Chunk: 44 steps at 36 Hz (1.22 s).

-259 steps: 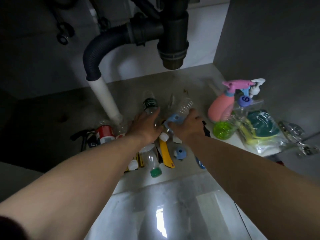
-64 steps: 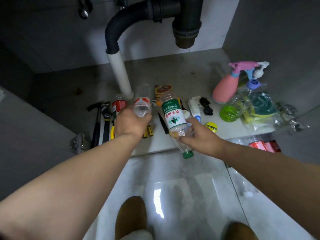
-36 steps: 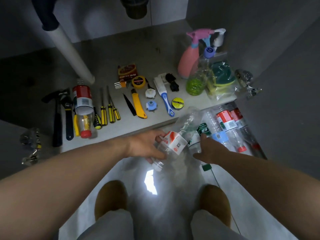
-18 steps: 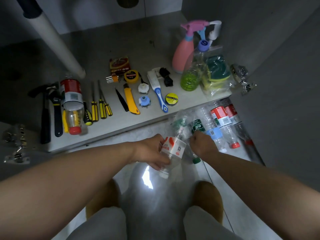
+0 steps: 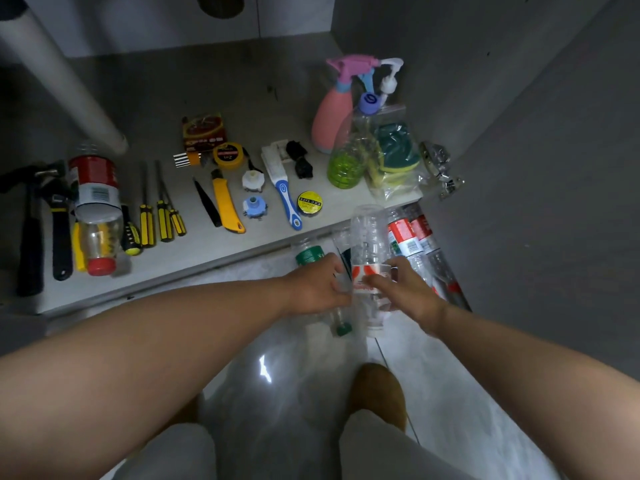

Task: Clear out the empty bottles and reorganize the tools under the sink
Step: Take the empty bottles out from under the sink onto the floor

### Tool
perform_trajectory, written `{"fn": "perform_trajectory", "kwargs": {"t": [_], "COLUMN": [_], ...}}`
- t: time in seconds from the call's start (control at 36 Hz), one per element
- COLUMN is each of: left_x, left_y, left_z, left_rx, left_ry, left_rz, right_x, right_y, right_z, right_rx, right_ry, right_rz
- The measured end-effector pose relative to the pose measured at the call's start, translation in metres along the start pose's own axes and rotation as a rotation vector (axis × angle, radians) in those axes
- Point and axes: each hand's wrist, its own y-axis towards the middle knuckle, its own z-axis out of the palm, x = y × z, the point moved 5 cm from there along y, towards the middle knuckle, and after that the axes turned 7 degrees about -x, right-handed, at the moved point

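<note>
A clear empty bottle with a red-and-white label is held between my hands just above the floor tiles, cap toward me. My left hand grips its left side, and the fingers of my right hand close on the label. A green-label bottle with a green cap lies on the floor under my left hand. Several empty bottles lie stacked to the right. One red-label bottle lies on the cabinet floor among the tools.
On the cabinet floor lie a hammer, wrench, screwdrivers, yellow knife, tape measure, brush and tape roll. A pink spray bottle and sponge bag stand right. A white pipe rises left.
Both bottles came out of the cabinet and down to the floor. My right hand let go of the green-label bottle and moved onto the red-and-white one, which shifted right.
</note>
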Motion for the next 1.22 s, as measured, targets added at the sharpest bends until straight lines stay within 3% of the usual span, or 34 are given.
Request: {"fn": "perform_trajectory", "kwargs": {"t": [0.22,0.33,0.64,0.94,1.22], "left_x": [0.031,0.05,0.057,0.043,0.044], "left_y": [0.009,0.012,0.032,0.042,0.039], "left_z": [-0.008,-0.002,0.019,0.031,0.031], "left_rx": [-0.054,0.036,0.184,0.204,0.217], "left_ry": [0.247,0.348,0.311,0.309,0.34], "left_rz": [-0.007,-0.071,-0.165,-0.158,-0.126], "right_x": [-0.019,-0.017,-0.006,-0.001,0.0], "right_y": [0.025,0.036,0.034,0.027,0.022], "right_z": [-0.051,-0.057,-0.051,-0.05,-0.049], "right_rx": [-0.297,-0.358,-0.483,-0.396,-0.428], "right_ry": [-0.502,-0.681,-0.738,-0.72,-0.777], "right_rz": [0.059,0.046,-0.067,-0.141,-0.193]}}
